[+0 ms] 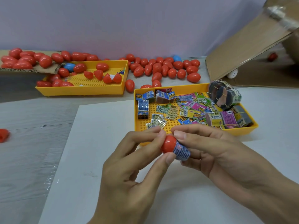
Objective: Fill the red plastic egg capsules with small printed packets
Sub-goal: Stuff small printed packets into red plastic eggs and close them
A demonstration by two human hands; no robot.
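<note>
left hand (pixel 129 172) pinching one red egg half (pixel 168 143), right hand (pixel 215 152) gripping one blue printed packet (pixel 182 151) seated in its mouth, over white sheet (pixel 100 159), two yellow trays (pixel 191 88), two blue eggs (pixel 177 58), red eggs too many to count

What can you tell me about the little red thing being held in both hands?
It is a red egg capsule half, smooth, glossy plastic, rounded like a dome, its open end turned toward the right. A rolled blue printed packet sticks out of that opening, only partly inside. The left hand pinches the half between thumb and fingers; the right hand holds the packet. It is held above a white sheet, just in front of the yellow tray of packets.
</note>
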